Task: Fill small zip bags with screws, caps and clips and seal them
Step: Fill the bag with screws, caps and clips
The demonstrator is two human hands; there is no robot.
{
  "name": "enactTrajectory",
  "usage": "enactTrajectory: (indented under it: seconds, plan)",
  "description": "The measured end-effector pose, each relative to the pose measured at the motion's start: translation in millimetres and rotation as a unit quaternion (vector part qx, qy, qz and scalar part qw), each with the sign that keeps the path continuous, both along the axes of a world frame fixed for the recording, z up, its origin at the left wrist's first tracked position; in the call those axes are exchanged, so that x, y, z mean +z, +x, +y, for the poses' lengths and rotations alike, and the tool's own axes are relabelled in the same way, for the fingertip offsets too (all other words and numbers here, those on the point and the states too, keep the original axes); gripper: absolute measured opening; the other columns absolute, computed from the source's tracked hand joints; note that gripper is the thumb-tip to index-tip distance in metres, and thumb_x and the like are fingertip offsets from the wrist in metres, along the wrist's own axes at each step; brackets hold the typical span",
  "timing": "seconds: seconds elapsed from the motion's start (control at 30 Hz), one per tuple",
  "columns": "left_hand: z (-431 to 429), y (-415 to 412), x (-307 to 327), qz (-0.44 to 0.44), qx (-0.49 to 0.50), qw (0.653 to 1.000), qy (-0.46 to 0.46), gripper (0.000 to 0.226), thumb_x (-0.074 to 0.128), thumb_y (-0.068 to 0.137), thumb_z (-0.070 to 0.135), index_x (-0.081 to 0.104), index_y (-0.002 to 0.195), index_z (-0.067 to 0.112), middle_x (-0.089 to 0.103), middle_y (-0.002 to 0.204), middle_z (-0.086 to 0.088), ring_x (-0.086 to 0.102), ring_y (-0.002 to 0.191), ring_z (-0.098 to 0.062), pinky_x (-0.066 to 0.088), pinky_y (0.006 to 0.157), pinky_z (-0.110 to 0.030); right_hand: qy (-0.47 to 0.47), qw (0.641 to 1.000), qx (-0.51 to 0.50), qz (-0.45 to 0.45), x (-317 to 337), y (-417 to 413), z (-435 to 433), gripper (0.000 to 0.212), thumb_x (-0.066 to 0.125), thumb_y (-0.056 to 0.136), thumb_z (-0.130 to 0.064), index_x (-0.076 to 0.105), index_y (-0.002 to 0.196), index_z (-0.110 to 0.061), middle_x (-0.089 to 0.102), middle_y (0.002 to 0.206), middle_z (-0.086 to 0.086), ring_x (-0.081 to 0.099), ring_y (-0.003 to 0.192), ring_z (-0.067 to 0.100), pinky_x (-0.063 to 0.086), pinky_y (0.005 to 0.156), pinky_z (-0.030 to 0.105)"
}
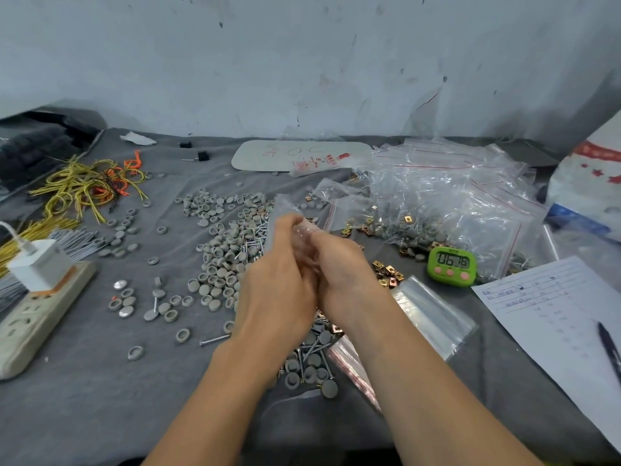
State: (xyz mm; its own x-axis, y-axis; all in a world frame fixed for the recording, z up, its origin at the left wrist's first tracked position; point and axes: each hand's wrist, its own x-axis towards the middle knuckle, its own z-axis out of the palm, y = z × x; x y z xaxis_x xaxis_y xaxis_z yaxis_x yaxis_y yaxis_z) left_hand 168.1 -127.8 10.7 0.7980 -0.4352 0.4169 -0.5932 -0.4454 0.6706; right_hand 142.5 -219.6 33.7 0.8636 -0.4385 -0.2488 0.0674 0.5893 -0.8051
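Left hand (275, 284) and right hand (342, 270) pinch a clear zip bag (283, 210), contents blurred.

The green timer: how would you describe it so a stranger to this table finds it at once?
Look at the big heap of filled zip bags on the right of the grey cloth. At its near edge, left of the white paper form, stands the timer. It alone is bright green, with a digit display and three pink buttons.
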Motion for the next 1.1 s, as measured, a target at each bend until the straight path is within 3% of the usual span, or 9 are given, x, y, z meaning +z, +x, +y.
enactTrajectory:
  seconds: [0.1, 0.27, 0.37, 0.47, 0.63, 0.77, 0.97, 1.03, 1.1]
  plan:
    - [7, 6, -2, -0.004, -0.021, 1.0, 0.019, 0.066, 0.063, 0.086, 0.023, 0.031, 0.136, 0.053, 0.071, 0.089, 0.01, 0.067, 0.079, -0.016, 0.051, 0.07, -0.037, -0.11, 0.992, 0.042, 0.05, -2, 1, 2, 0.026, 0.051, 0.104, -0.011, 0.072, 0.101, 0.005, 0.075, 0.108, 0.019, 0.072, 0.097, 0.033, 0.054, 0.083, 0.035]
    - [21, 19, 1, -0.113, 0.0, 0.989, 0.094, 0.098, 0.086, 0.062, 0.017, 0.037, 0.143, 0.043, 0.054, 0.115, 0.014, 0.051, 0.107, -0.011, 0.044, 0.09, -0.029, -0.163, 0.982, 0.089, 0.032, -1, -2, 1, 0.036, 0.041, 0.099, 0.003, 0.072, 0.09, -0.012, 0.074, 0.073, -0.009, 0.07, 0.079, 0.007, 0.052, 0.079, 0.024]
    - [28, 20, 2, -0.199, -0.016, 0.965, 0.169, 0.109, 0.084, 0.053, 0.005, 0.039, 0.148, 0.033, 0.041, 0.152, 0.003, 0.034, 0.144, -0.021, 0.035, 0.117, -0.04, -0.157, 0.984, 0.076, 0.034, -2, 0, -2, 0.032, 0.042, 0.103, 0.0, 0.069, 0.12, 0.001, 0.075, 0.117, 0.013, 0.07, 0.114, 0.024, 0.055, 0.101, 0.04]
    - [31, 17, 4, -0.213, -0.039, 0.956, 0.196, 0.109, 0.068, 0.059, -0.004, 0.031, 0.157, 0.026, 0.031, 0.165, -0.001, 0.015, 0.157, -0.023, 0.012, 0.128, -0.043, -0.116, 0.987, 0.111, 0.011, 1, -3, -1, 0.032, 0.037, 0.102, 0.005, 0.066, 0.114, 0.007, 0.07, 0.106, 0.021, 0.071, 0.088, 0.027, 0.064, 0.076, 0.038]
    - [39, 17, 8, -0.255, -0.061, 0.946, 0.19, 0.09, 0.063, 0.06, 0.002, 0.045, 0.146, 0.023, 0.052, 0.148, 0.002, 0.037, 0.147, -0.021, 0.015, 0.127, -0.046, -0.116, 0.977, 0.177, -0.009, 4, -9, 3, 0.034, 0.034, 0.094, 0.019, 0.063, 0.104, 0.005, 0.062, 0.079, 0.016, 0.064, 0.064, 0.018, 0.057, 0.069, 0.037]
    - [45, 21, 5, -0.242, -0.036, 0.959, 0.142, 0.061, 0.073, 0.066, 0.003, 0.058, 0.122, 0.021, 0.064, 0.114, 0.007, 0.057, 0.114, -0.018, 0.023, 0.124, -0.046, -0.145, 0.962, 0.233, -0.009, 3, -6, 12, 0.035, 0.036, 0.091, 0.02, 0.054, 0.114, 0.001, 0.045, 0.096, 0.019, 0.048, 0.076, 0.024, 0.051, 0.072, 0.03]
    - [52, 30, 4, -0.202, 0.041, 0.969, 0.138, 0.052, 0.075, 0.07, 0.003, 0.055, 0.114, 0.02, 0.063, 0.094, 0.006, 0.061, 0.096, -0.023, 0.021, 0.122, -0.042, -0.246, 0.963, 0.109, 0.033, 8, -6, 12, 0.031, 0.056, 0.09, 0.01, 0.081, 0.09, -0.007, 0.079, 0.089, 0.007, 0.076, 0.08, 0.026, 0.064, 0.078, 0.035]
    - [55, 38, 5, -0.17, 0.081, 0.971, 0.145, 0.059, 0.078, 0.071, 0.006, 0.052, 0.122, 0.022, 0.064, 0.097, 0.005, 0.062, 0.101, -0.023, 0.019, 0.123, -0.041, -0.451, 0.883, 0.006, 0.126, 8, -7, 0, 0.029, 0.061, 0.09, -0.005, 0.083, 0.093, -0.024, 0.08, 0.096, -0.007, 0.076, 0.083, 0.025, 0.064, 0.079, 0.034]
    - [58, 45, 6, -0.119, 0.107, 0.975, 0.156, 0.067, 0.081, 0.072, 0.012, 0.048, 0.129, 0.025, 0.063, 0.104, 0.006, 0.06, 0.108, -0.022, 0.021, 0.125, -0.042, -0.645, 0.726, -0.023, 0.239, 3, -12, -11, 0.028, 0.06, 0.091, -0.017, 0.078, 0.11, -0.027, 0.076, 0.114, -0.005, 0.072, 0.097, 0.023, 0.06, 0.089, 0.034]
